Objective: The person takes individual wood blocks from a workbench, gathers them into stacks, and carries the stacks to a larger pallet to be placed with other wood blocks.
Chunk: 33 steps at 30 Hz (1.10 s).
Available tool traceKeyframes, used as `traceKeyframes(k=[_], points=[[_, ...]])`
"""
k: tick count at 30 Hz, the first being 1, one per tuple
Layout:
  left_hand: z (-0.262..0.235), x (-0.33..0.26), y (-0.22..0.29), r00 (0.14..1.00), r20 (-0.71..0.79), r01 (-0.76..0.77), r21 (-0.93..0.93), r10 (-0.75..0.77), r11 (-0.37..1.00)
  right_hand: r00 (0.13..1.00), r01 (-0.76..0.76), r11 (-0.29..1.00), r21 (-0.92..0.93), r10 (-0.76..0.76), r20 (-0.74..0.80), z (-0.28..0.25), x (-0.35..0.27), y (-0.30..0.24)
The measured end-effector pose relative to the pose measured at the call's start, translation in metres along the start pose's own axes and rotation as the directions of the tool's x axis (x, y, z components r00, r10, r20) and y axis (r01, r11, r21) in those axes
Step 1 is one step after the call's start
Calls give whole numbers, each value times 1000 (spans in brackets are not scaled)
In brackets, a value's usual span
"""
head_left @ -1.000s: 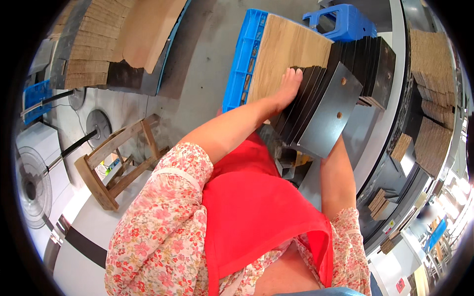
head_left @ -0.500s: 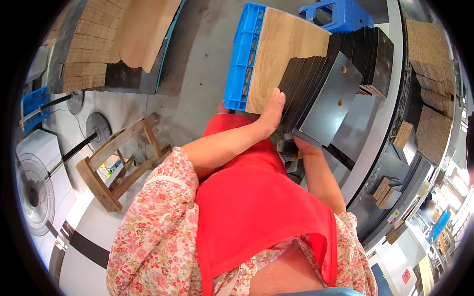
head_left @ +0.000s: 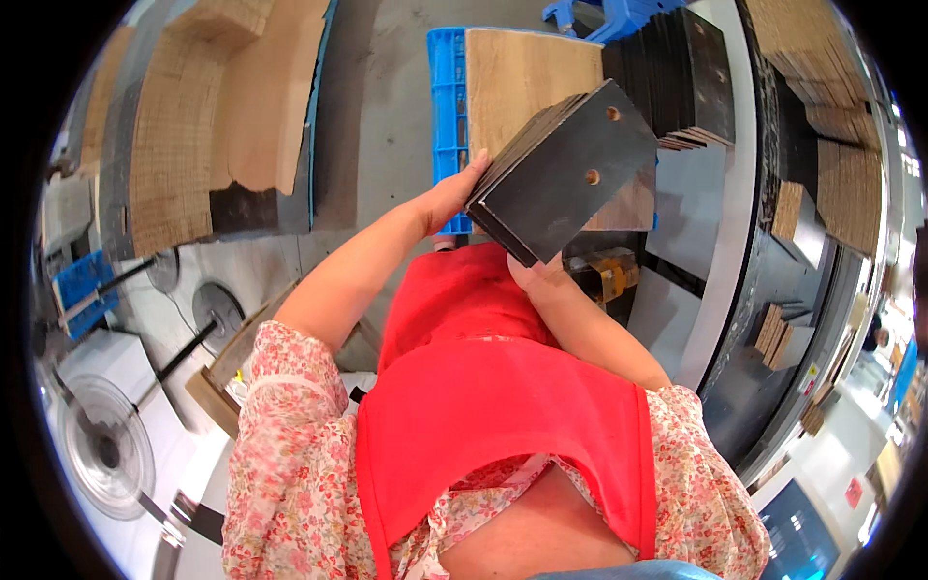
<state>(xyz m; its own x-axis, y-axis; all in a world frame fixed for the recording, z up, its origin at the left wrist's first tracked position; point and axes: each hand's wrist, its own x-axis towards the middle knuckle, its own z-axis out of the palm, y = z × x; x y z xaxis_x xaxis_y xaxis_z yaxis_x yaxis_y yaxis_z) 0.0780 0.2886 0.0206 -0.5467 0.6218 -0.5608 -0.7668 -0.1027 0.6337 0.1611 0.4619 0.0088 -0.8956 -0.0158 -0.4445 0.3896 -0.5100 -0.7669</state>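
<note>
A stack of black panels is tilted between my two hands, its outer face showing two round holes. My left hand presses against the stack's left side, thumb up along the panel edges. Under the lower corner, my right hand supports the stack, its fingers partly hidden behind the panels. The held stack is over a light wooden board, which lies on a blue plastic crate.
More black panels stand in a row at the right, beside a grey metal rail. A blue plastic stool is behind. Wood panels are stacked at the left, with a pedestal fan and wooden frame nearer.
The held stack has come left, away from the row of panels at the right, and turned over the board. Both hands moved left with it, and my view has shifted.
</note>
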Motion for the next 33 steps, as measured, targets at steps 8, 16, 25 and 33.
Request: traceKeyframes(k=[8, 16, 25, 33], points=[[45, -3, 106, 948, 5, -311, 215, 317, 926, 977, 179, 950, 257, -141, -162, 44, 8, -132], [97, -4, 135, 978, 105, -192, 95, 182, 977, 987, 98, 924, 370, -43, -153, 78, 4, -149], [58, -26, 109, 858, -358, -325, 179, 369, 929, 949, 192, 942, -275, -250, -194, 8, 21, -197], [103, -97, 32, 659, -739, -551, -347, 140, 759, 975, 153, 667, -729, 20, 223, 24, 80, -272]])
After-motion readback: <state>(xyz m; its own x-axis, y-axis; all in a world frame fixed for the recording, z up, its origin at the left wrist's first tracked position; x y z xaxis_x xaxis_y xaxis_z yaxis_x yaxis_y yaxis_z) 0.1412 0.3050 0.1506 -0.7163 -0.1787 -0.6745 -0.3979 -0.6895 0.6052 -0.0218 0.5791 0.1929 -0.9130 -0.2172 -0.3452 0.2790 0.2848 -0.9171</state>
